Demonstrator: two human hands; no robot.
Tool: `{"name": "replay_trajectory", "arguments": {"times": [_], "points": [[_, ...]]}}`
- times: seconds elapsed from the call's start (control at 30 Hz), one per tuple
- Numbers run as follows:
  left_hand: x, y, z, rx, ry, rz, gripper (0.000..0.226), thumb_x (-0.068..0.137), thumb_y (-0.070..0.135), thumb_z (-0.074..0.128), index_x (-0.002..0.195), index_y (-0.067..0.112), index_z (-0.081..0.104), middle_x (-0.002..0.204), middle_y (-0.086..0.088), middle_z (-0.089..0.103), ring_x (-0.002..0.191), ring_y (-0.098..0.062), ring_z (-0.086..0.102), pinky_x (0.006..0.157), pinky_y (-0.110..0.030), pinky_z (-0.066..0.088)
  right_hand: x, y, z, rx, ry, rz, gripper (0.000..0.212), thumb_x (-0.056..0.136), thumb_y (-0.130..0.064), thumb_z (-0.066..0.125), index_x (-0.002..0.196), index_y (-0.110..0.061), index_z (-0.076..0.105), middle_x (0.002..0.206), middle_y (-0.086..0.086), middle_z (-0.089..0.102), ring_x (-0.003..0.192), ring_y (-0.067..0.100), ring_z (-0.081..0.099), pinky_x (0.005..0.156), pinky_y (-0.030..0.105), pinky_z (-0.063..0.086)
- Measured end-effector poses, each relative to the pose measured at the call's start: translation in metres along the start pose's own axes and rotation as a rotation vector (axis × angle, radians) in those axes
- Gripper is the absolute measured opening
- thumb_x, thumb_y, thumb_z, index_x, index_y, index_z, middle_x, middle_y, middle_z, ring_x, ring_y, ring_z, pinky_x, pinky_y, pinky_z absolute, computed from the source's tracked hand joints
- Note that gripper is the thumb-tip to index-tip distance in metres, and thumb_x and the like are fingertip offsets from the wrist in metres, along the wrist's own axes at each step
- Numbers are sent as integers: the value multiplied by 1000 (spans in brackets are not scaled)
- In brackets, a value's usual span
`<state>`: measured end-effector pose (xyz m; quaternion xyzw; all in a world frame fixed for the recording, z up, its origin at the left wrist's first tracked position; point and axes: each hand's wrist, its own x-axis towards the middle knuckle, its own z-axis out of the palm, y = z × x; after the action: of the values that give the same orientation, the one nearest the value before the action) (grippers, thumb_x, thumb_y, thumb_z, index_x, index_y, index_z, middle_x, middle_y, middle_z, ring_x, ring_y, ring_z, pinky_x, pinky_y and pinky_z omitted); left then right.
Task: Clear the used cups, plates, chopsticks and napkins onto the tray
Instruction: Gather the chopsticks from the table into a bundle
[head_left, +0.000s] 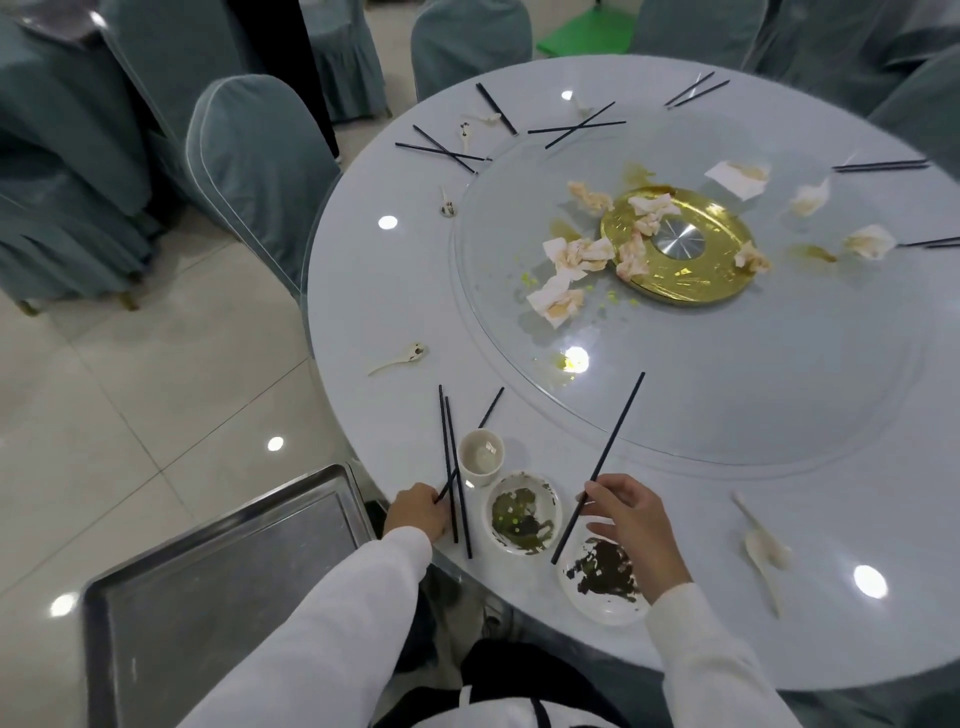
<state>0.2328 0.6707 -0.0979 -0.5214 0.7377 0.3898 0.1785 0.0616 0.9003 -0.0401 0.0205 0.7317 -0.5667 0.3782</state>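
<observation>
Chopsticks: right hand (631, 512) pinches one chopstick (605, 460) above the plates (524, 512); left hand (418, 512) grips others (451, 467) beside the cup (482, 457). Risk: a loose pinch drops a stick onto soiled plates.

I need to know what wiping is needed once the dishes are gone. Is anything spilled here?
Yes. Yellowish sauce is smeared on the glass turntable around the gold disc, with green specks near the crumpled napkins and a small puddle at the near edge.
</observation>
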Motion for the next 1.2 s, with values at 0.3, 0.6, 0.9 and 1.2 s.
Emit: {"name": "replay_trajectory", "arguments": {"times": [0.3, 0.6, 0.9, 1.2], "points": [[4, 14, 28, 448, 8, 34, 46, 101, 60, 48, 113, 18, 64, 107, -2, 69, 97, -26, 67, 82, -35, 56, 10, -1, -12, 15, 7, 7, 15, 97, -26, 75, 107, -15, 72, 96, 5, 81, 89, 21, 79, 71, 30, 60], [10, 22, 46, 352, -13, -102, 23, 107, 26, 41, 125, 13, 49, 118, -7, 69, 107, -29, 69, 78, -34, 46, 13, 6, -25, 18, 16, 23, 15, 98, -24, 73, 107, -13, 72, 96, 6, 81, 89, 22, 79, 70, 27, 62], [4, 12, 45, 265, 6, -30, 22, 109, 21, 34, 121, 9, 47, 114, -12, 68, 104, -34, 67, 79, -38, 48, 3, 8, -23, 60, 20, 40, 14, 98, -21, 73, 108, -10, 71, 94, 8, 80, 87, 21, 79, 67, 25, 61], [-8, -16, 31, -9, -40, 133, 19, 112, 31, 36, 107, 13, 42, 94, -6, 62, 77, -21, 57, 65, -31, 41, -10, 11, -20, 62, 12, 42, 15, 98, -22, 74, 108, -11, 72, 96, 9, 80, 91, 24, 79, 70, 29, 60]]}}
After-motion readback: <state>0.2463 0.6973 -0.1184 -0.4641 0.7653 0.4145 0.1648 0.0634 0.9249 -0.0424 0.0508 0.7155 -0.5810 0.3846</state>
